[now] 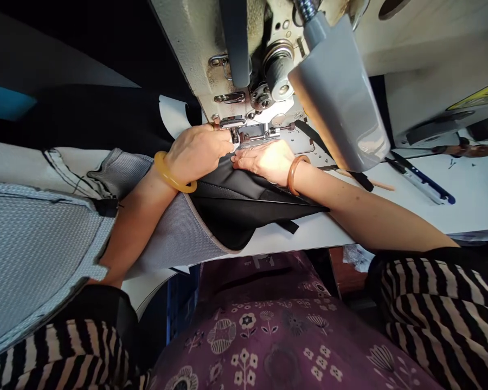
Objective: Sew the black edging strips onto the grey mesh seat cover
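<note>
My left hand point(200, 154), with a yellow bangle at its wrist, is closed beside the presser foot point(236, 138) of a sewing machine point(203, 43). Its fingers are curled down at the edge of a black leather-like cover point(228, 181); the fingertips are partly hidden. My right hand point(268, 161), wearing a brown bangle, lies with fingers stretched out flat on the same cover, just right of the needle area. Grey mesh-backed fabric point(174, 230) joins the black piece and spreads to the left under my left forearm.
A grey lamp head point(341, 97) hangs close above my right hand. On the white tabletop at right lie blue-handled snips point(425, 181) and a wooden-handled tool point(467, 150). Grey padded fabric point(36, 260) bulks up at left. The table's front edge runs near my apron point(268, 325).
</note>
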The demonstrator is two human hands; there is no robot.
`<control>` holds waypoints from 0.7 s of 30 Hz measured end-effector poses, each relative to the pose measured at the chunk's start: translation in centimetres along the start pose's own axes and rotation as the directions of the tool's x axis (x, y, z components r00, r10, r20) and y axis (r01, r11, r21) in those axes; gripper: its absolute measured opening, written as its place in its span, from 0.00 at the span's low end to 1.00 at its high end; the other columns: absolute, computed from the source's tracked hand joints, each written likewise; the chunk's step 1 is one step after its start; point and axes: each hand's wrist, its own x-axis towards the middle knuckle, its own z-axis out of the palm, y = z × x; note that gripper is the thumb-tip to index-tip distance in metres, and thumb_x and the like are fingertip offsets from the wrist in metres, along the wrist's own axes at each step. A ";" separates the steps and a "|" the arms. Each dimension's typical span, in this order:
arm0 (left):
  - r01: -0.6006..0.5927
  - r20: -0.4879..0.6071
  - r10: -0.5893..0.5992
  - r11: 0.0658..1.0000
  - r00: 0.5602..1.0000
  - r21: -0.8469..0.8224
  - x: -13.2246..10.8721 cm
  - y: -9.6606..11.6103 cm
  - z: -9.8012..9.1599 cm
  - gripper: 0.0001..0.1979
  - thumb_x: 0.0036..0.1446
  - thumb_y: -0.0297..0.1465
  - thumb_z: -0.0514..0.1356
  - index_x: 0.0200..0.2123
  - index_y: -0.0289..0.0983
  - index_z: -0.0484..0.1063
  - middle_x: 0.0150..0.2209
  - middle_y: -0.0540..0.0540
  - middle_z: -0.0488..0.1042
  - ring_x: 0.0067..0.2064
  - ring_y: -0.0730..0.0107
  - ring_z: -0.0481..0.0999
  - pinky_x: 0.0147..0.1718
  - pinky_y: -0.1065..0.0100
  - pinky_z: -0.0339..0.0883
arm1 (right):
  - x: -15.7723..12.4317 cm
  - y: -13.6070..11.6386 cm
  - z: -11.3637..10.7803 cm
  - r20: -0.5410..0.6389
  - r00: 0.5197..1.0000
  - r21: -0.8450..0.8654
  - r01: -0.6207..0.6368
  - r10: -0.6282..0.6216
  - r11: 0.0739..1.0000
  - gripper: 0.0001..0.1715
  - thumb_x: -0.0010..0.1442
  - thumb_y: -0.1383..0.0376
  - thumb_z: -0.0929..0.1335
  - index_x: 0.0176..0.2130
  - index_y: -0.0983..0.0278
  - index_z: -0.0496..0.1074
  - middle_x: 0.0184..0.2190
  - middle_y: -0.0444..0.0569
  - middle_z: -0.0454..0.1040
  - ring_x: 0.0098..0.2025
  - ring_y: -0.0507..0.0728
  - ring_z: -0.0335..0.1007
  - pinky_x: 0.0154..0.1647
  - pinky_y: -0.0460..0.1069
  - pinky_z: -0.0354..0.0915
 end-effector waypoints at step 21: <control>0.003 -0.011 0.000 0.976 1.000 0.219 -0.1 3.0 0.3 0.15 0.62 0.21 0.47 0.32 0.33 0.73 0.35 0.41 0.73 0.39 0.60 0.73 0.33 0.65 0.61 | -0.4 -0.3 -1.0 0.097 0.995 -0.251 0.055 -0.031 0.966 0.22 0.66 0.72 0.55 0.46 0.67 0.74 0.43 0.51 0.78 0.40 0.56 0.72 0.42 0.51 0.65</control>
